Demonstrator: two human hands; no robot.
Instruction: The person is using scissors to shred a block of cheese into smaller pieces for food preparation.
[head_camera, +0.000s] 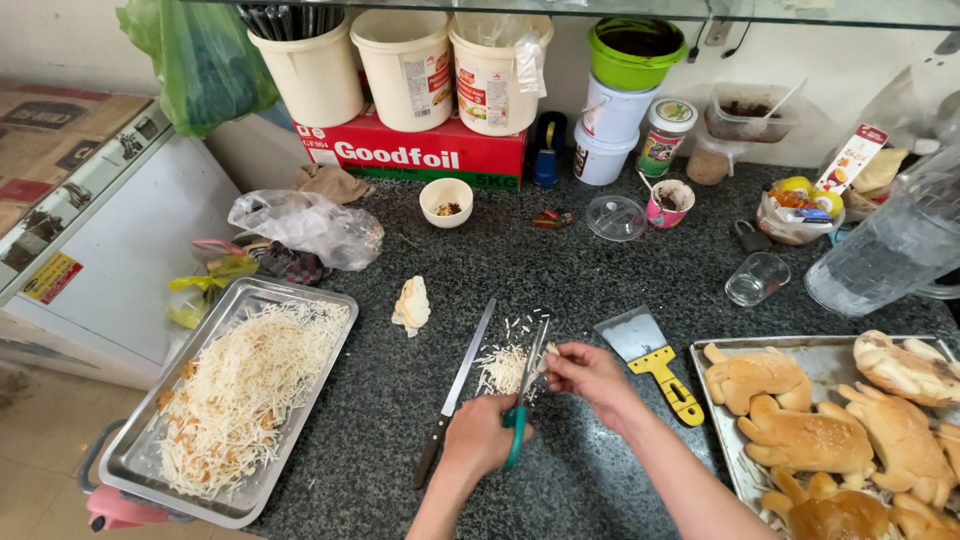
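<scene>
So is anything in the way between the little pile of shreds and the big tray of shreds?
Yes: the long knife lies on the counter between the small pile and the tray. The left hand holds scissors beside the knife.

— What carries it all?
— A dark speckled stone worktop (600, 300).
— What lies on its left side?
— A metal tray (150, 455) of pale shreds, a crumpled clear bag (305, 228) and a white lump (411, 305).
— And in the middle?
— A long knife (458, 385), a small pile of shreds (500, 370), a yellow-handled scraper (650, 360).
— On the right?
— A drinking glass (756, 278) and a tray of browned buns (745, 470).
</scene>
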